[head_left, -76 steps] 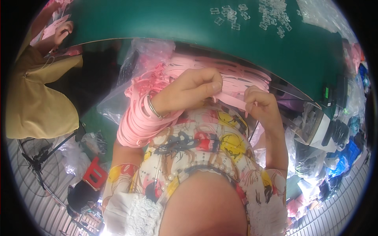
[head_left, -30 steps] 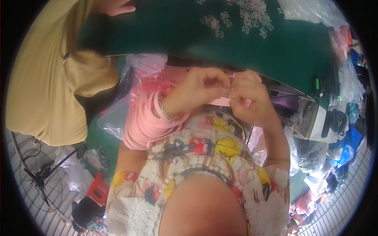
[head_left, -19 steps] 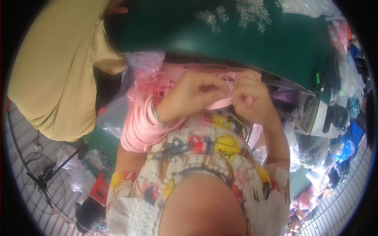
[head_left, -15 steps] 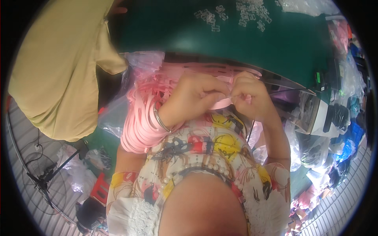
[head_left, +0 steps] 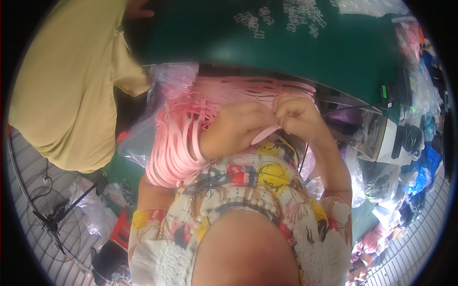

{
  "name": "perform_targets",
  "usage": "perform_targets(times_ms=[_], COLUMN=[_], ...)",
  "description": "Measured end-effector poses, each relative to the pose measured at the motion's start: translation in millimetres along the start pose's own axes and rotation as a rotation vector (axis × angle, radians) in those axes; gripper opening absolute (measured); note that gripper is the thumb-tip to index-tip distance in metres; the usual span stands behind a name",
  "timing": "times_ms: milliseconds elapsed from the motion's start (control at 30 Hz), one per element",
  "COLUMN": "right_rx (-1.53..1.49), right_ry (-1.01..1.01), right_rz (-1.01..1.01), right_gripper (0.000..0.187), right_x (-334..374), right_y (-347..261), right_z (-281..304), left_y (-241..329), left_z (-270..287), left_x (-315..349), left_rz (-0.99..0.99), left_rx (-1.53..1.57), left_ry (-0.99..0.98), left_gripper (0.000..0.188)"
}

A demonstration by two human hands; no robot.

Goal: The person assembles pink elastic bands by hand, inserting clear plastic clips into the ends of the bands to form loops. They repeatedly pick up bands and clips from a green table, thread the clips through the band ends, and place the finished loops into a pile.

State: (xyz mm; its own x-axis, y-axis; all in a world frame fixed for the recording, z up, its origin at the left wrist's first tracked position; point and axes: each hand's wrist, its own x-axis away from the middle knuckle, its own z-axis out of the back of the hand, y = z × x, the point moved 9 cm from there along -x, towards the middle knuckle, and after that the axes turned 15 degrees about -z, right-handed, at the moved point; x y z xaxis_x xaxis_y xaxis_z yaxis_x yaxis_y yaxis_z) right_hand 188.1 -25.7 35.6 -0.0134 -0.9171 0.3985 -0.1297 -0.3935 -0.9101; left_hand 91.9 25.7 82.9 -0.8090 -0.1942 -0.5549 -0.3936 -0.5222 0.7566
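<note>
Bringing both fingertips together in front of the torso, left hand [head_left: 241, 125] and right hand [head_left: 299, 115] meet over a short length of pink strap [head_left: 265, 135]. Right hand: fingers curled, thumb and index clamped on the strap, whose free end slants down toward the left hand's underside. Left hand: fingers bent, tips at the right hand's fingers; grip on the strap hidden, cannot tell. Pink loops [head_left: 174, 150] ring the left wrist and forearm, a metal bangle [head_left: 206, 159] beside them near the left hand. Just beyond both hands, a pink strap bundle [head_left: 238, 86] lies along the near edge of a green table [head_left: 286, 55]; clear plastic bag [head_left: 174, 78] beyond and left of the left hand. Farther out past the hands, small clear plastic pieces [head_left: 299, 18] sit scattered in clusters on the table. Well left of the left hand, a co-worker in a tan garment [head_left: 71, 90], one co-worker's hand [head_left: 139, 10] at the table's far left. Right of the right hand: purple item [head_left: 347, 114], then white box [head_left: 385, 140]. Behind and left of the left hand: red plastic item [head_left: 122, 229], fan [head_left: 52, 217].
</note>
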Motion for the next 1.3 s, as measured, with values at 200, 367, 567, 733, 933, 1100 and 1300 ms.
perform_targets(times_ms=[200,367,567,733,933,1100,1300], right_rx=[-0.036,-0.049,0.185,0.218,0.334,0.449,0.569], right_ry=[0.045,0.033,0.025,0.038,0.065,0.180,0.222], right_rz=[-0.073,-0.118,0.027,0.049,0.343,0.414,0.418], right_gripper=[0.007,0.006,0.004,0.003,0.007,0.009,0.015], right_x=[3.2,0.9,-5.3,-8.9,0.4,11.6,15.0], right_y=[0.3,4.5,7.8,9.9,-19.6,-25.3,-26.2], right_z=[3.0,2.8,-0.7,-1.9,-12.7,-13.6,-15.4], left_y=[-40.3,-33.0,-47.6,-48.8,-34.3,-42.0,-40.1], left_z=[-18.3,-18.0,-35.4,-35.4,-39.0,-46.5,-33.8], left_x=[33.8,21.7,54.0,57.4,57.6,67.3,64.5], left_rz=[0.692,0.434,0.897,0.841,0.902,0.900,0.907], left_rx=[0.899,0.318,0.857,0.828,0.992,1.091,0.948], left_ry=[0.298,-0.017,0.105,0.107,0.074,0.075,0.099], left_gripper=[0.018,0.018,0.016,0.015,0.014,0.015,0.021])
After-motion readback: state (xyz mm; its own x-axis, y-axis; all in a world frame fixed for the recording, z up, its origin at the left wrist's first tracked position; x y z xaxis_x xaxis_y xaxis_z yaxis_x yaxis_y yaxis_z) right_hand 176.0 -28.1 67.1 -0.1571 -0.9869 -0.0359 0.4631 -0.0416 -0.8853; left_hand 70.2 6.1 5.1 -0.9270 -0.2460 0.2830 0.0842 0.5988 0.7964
